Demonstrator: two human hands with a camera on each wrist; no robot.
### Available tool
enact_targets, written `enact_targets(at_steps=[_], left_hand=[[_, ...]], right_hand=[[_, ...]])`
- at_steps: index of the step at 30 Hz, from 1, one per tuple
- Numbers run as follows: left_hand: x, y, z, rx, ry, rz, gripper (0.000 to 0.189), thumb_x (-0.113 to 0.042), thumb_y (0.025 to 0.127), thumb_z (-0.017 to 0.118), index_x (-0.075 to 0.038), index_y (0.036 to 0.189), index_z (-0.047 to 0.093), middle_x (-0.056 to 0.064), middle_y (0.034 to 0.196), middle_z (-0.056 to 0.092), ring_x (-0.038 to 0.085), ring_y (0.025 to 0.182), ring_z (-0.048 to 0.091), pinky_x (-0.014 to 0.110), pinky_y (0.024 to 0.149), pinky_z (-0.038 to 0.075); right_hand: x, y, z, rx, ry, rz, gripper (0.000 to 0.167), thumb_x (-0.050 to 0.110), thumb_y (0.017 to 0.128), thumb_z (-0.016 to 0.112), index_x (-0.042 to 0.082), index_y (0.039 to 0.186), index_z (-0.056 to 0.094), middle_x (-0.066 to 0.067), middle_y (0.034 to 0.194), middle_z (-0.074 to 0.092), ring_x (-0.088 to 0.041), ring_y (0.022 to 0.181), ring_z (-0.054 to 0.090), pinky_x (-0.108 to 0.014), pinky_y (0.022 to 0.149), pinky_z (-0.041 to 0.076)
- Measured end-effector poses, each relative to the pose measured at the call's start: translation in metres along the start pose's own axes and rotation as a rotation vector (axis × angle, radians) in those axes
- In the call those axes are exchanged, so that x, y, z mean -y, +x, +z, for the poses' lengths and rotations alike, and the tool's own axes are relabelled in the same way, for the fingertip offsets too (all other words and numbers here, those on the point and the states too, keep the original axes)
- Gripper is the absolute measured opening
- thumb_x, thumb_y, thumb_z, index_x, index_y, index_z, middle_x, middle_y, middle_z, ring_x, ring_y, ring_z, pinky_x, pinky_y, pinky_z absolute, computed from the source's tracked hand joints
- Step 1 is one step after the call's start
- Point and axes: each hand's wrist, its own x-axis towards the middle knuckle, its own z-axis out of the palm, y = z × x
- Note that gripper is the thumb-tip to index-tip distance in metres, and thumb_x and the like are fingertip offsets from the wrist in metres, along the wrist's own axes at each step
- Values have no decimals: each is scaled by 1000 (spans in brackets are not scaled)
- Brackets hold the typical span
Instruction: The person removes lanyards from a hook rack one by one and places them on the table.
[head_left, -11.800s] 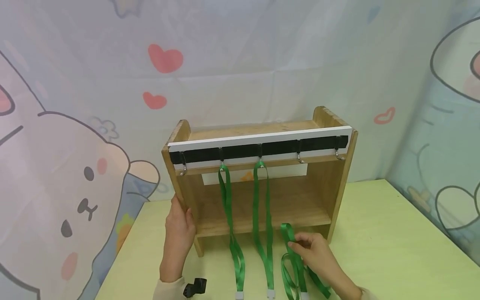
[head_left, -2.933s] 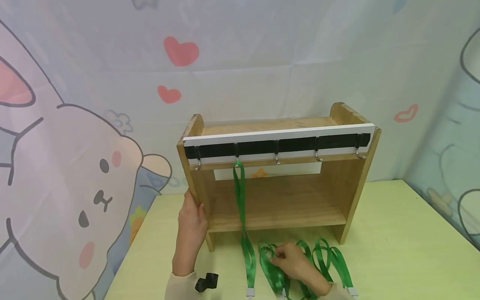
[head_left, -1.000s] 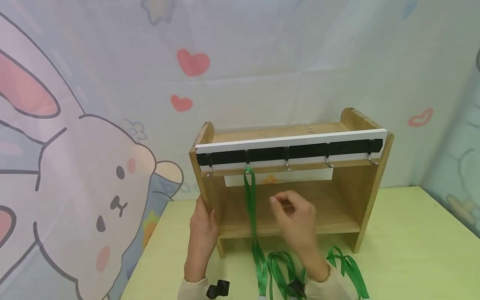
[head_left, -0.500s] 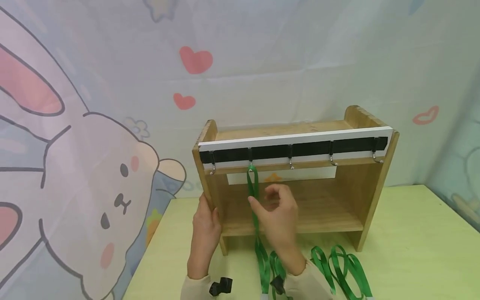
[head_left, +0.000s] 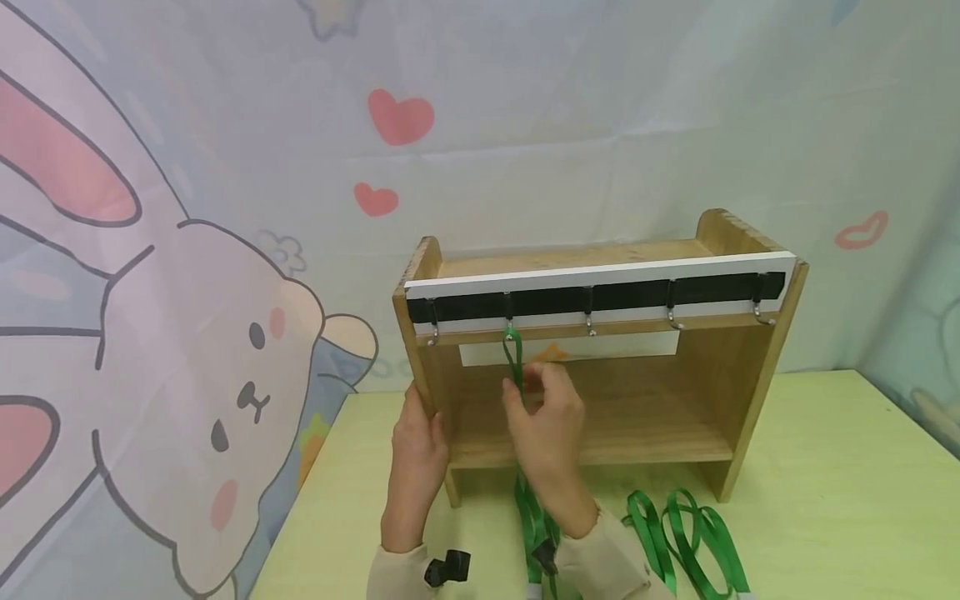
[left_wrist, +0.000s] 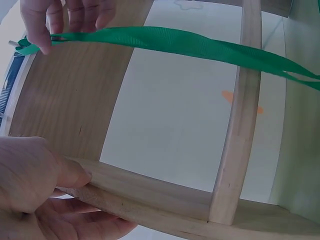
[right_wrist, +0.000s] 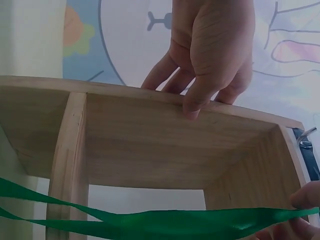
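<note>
In the head view, a small wooden shelf [head_left: 600,408] stands on the table with a row of hooks along its top front. One green lanyard [head_left: 513,354] hangs from the second hook [head_left: 509,321] from the left. My right hand [head_left: 551,425] pinches this lanyard just below the hook; the left wrist view shows the right fingers [left_wrist: 75,15] on the strap [left_wrist: 165,40]. My left hand [head_left: 417,454] grips the shelf's left side panel, thumb inside and fingers outside, as the right wrist view shows of the left hand [right_wrist: 215,55].
More green lanyards [head_left: 697,533] lie loosely looped on the table [head_left: 840,483], right of my right forearm. Part of another bundle is hidden behind the right sleeve [head_left: 600,558]. A printed cloth backdrop [head_left: 600,100] stands behind the shelf.
The lanyard on the third hook came off and was laid on the table. My right hand then rose from the table and took hold of the second hook's lanyard. The left hand kept its grip.
</note>
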Motion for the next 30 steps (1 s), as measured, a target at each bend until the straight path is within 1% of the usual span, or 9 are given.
enact_targets(at_steps=[4, 8, 10, 13, 19, 23, 25, 27, 30], left_hand=[[0, 1, 1, -4, 7, 5, 49, 14, 95, 55, 15, 140, 37, 37, 124, 57, 52, 110, 61, 61, 86, 54], [-1, 1, 1, 1, 9, 0, 50, 14, 95, 55, 15, 142, 36, 37, 124, 56, 52, 110, 61, 61, 85, 54], [-1, 1, 1, 3, 10, -2, 51, 13, 95, 55, 15, 142, 36, 37, 125, 56, 52, 109, 61, 61, 85, 54], [0, 0, 1, 4, 9, 1, 51, 14, 95, 55, 15, 142, 35, 37, 125, 56, 52, 109, 61, 61, 84, 54], [2, 0, 0, -1, 7, 5, 49, 14, 95, 55, 15, 140, 37, 37, 123, 56, 53, 108, 62, 60, 83, 55], [4, -1, 1, 18, -1, -17, 48, 13, 96, 54, 15, 140, 37, 37, 122, 57, 51, 109, 62, 59, 84, 55], [5, -1, 3, 24, -9, -17, 49, 14, 96, 54, 14, 141, 36, 37, 123, 57, 50, 110, 62, 58, 84, 55], [4, -1, 3, 22, -11, -10, 49, 15, 95, 54, 15, 141, 36, 37, 123, 57, 50, 110, 62, 58, 84, 55], [2, 1, 1, 6, -3, 17, 50, 16, 94, 54, 16, 141, 36, 38, 122, 57, 51, 108, 62, 59, 84, 55]], right_hand=[[2, 1, -1, 1, 6, -38, 12, -1, 87, 72, -3, 99, 71, -11, 88, 69, -26, 76, 68, -40, 58, 58], [3, 2, -3, 13, 12, -51, 8, -3, 89, 70, -6, 96, 72, -12, 84, 71, -25, 71, 69, -36, 55, 58], [4, 1, -4, 19, 14, -54, 5, -3, 90, 69, -5, 93, 73, -11, 82, 71, -24, 69, 69, -33, 55, 58], [5, 2, -4, 26, 13, -58, 6, -3, 91, 68, -4, 89, 73, -10, 80, 71, -24, 67, 70, -31, 54, 57], [11, 4, -8, 22, 24, -80, 6, -3, 91, 69, -3, 87, 74, -10, 79, 71, -22, 67, 70, -31, 55, 58], [18, 4, -14, 21, 57, -76, 5, -3, 90, 70, -2, 86, 74, -7, 77, 71, -19, 66, 70, -33, 57, 59], [21, 3, -19, 30, 76, -72, 5, -3, 90, 70, -2, 86, 74, -7, 77, 71, -18, 66, 70, -34, 57, 59], [22, 3, -23, 54, 97, -52, 5, -2, 91, 71, -1, 87, 74, -7, 77, 71, -18, 67, 70, -33, 59, 59], [22, 5, -26, 108, 149, -16, 7, 1, 93, 70, -1, 89, 75, -9, 79, 73, -23, 69, 72, -33, 61, 59]])
